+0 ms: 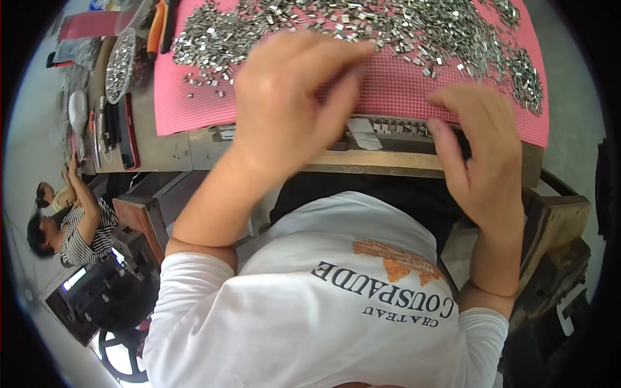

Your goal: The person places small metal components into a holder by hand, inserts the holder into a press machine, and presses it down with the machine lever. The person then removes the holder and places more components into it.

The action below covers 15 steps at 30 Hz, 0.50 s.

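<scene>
Metal pieces (pixel 446 39) on pink mat (pixel 194 113), wooden bench (pixel 158 152), grey floor (pixel 572 84)

Workshop or small-factory type place. Evidence: small metal pcs (pixel 453 39) heaped in bulk on pink mat (pixel 394 84); worn wooden bench (pixel 165 152) under mat; clear tub (pixel 134 48) w/ more pcs & orange-handled tool (pixel 155 29) L of mat; dark machine (pixel 107 294) down-L of mat; other ppl (pixel 81 236) also L of mat.
</scene>
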Tool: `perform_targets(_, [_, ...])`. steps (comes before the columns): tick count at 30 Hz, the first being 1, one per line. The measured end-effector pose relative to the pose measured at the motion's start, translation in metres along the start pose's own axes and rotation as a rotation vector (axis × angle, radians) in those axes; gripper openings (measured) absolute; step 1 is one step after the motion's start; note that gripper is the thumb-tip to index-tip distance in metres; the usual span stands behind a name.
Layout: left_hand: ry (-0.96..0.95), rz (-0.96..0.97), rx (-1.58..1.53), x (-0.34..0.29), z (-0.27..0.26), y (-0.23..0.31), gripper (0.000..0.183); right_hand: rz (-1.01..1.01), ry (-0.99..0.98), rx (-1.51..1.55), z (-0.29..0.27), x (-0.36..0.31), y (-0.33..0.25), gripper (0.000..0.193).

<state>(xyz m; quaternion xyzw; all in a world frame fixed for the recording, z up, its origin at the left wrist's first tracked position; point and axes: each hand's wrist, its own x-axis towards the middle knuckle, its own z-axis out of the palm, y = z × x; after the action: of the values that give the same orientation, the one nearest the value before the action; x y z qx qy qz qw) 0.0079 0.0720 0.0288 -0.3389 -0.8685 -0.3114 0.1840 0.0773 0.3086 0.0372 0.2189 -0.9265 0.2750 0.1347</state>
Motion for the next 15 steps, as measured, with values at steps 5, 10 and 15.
perform_targets(5, [-0.084, 0.126, 0.214, 0.015, 0.006, -0.033, 0.032, -0.169, 0.013, -0.204, 0.021, 0.051, 0.01, 0.04])
perform_targets(10, [-0.167, 0.21, 0.178, 0.002, -0.001, -0.019, 0.036, -0.244, -0.079, -0.304, 0.035, 0.053, 0.012, 0.047])
perform_targets(15, [-0.208, 0.17, 0.022, -0.015, -0.012, -0.012, 0.032, -0.19, -0.2, -0.23, 0.018, 0.029, -0.008, 0.045])
